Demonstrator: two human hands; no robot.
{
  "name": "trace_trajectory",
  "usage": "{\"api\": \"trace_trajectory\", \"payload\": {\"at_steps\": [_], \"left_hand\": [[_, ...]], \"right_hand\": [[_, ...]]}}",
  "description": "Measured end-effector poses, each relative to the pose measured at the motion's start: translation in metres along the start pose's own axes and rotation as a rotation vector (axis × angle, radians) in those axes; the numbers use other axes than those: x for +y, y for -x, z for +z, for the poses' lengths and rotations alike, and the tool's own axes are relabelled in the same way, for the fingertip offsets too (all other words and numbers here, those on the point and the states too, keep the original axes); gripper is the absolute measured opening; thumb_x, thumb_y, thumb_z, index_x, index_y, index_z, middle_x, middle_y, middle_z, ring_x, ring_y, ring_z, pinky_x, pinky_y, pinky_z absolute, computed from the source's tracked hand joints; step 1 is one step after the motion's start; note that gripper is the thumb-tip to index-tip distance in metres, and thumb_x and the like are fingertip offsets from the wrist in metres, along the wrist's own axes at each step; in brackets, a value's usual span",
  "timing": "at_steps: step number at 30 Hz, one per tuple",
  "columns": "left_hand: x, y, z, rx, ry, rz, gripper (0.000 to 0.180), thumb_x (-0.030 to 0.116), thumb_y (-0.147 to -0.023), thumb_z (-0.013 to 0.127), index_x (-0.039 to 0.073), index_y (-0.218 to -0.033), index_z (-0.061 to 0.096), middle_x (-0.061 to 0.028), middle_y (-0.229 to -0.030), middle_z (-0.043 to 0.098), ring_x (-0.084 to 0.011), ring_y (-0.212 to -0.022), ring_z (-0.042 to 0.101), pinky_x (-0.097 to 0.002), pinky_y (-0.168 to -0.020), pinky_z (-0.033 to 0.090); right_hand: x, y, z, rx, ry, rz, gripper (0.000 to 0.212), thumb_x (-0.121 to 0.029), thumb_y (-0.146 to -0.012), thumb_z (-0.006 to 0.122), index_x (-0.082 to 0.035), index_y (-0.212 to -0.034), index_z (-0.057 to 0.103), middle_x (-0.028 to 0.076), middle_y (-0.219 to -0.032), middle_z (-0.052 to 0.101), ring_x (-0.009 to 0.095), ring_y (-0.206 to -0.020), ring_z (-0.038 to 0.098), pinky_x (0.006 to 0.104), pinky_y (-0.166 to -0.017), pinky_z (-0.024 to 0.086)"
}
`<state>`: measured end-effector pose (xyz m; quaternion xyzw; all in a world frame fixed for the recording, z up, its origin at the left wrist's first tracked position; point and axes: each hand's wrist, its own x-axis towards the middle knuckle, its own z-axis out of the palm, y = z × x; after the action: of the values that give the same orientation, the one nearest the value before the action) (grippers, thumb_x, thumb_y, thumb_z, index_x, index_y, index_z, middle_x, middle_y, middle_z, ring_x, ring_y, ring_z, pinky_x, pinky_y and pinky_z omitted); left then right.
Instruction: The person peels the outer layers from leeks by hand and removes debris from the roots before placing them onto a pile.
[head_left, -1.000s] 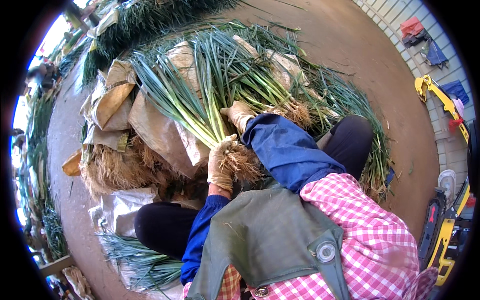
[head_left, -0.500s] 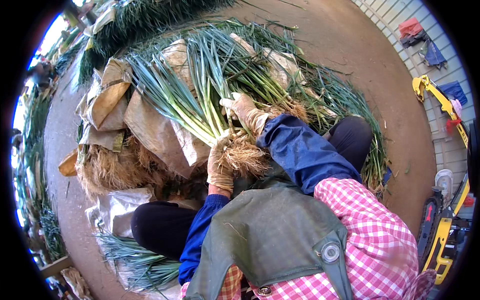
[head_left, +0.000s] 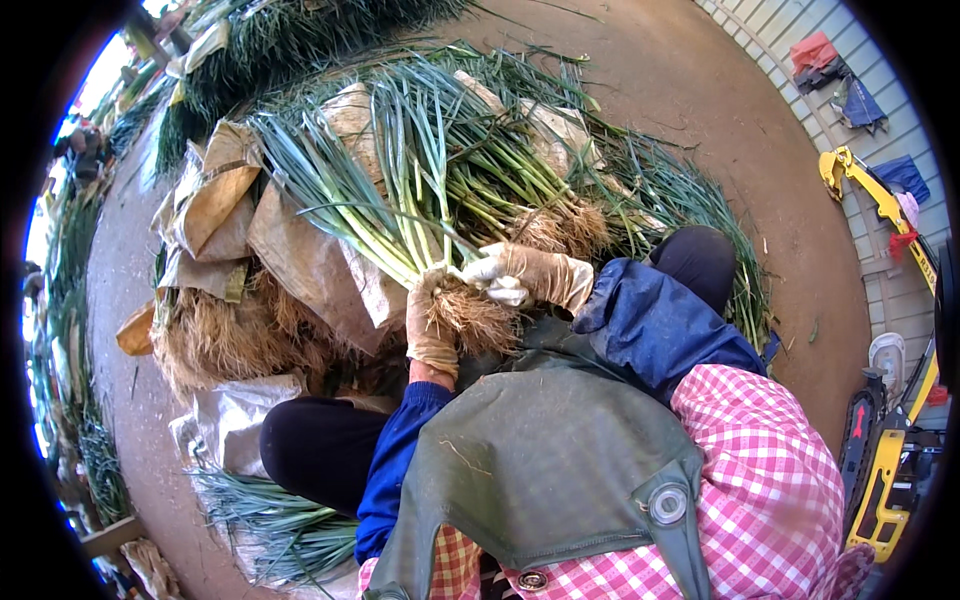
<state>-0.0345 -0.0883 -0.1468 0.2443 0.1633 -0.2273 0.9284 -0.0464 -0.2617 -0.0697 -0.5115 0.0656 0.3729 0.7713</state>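
Note:
A bunch of green onions [head_left: 388, 235] lies fanned out in front of me, its leaves pointing away and its pale brown roots [head_left: 474, 318] toward me. My left hand [head_left: 430, 325], in a soiled light glove, is closed around the white lower ends beside the roots. Just right of it, my gloved right hand [head_left: 530, 275] has its fingers curled at the stem bases. A thin, drooping leaf runs from its fingertips to the left across the stems; the fingers appear closed on it. More green onions with roots [head_left: 560, 225] lie beyond my right hand.
Tan sacking [head_left: 310, 260] wraps a rooty bundle [head_left: 235, 335] at the left. More green onions [head_left: 280, 525] lie by my left knee, with a large heap [head_left: 320, 45] at the back. Along the right wall stand a yellow toy-like digger arm [head_left: 880, 200] and a clear cup [head_left: 887, 352].
My right hand has come back from among the stems, down and to the right, to the root end. My left hand keeps its hold, shifted slightly left with the bunch.

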Motion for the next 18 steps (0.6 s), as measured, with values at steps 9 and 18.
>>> {"api": "trace_trajectory", "payload": {"at_steps": [9, 18], "left_hand": [[0.011, 0.012, 0.007, -0.097, 0.001, -0.029, 0.013, 0.007, -0.084, 0.057, -0.002, -0.093, 0.059, -0.0081, -0.078, 0.061, -0.0219, -0.067, 0.062, -0.0327, -0.063, 0.056], [0.004, 0.001, -0.015, -0.163, 0.075, -0.198, 0.020, 0.007, -0.085, 0.056, -0.005, -0.101, 0.058, -0.0165, -0.095, 0.065, -0.0283, -0.084, 0.065, -0.0380, -0.076, 0.057]], "right_hand": [[0.000, -0.045, -0.020, 0.161, 0.317, -0.053, 0.035, -0.034, -0.090, 0.061, -0.003, -0.107, 0.065, 0.001, -0.092, 0.064, 0.011, -0.082, 0.055, 0.0259, -0.078, 0.044], [0.019, -0.066, -0.040, 0.309, 0.604, -0.288, 0.041, -0.039, -0.087, 0.062, 0.001, -0.095, 0.066, 0.009, -0.079, 0.067, 0.018, -0.073, 0.060, 0.0344, -0.067, 0.045]]}}
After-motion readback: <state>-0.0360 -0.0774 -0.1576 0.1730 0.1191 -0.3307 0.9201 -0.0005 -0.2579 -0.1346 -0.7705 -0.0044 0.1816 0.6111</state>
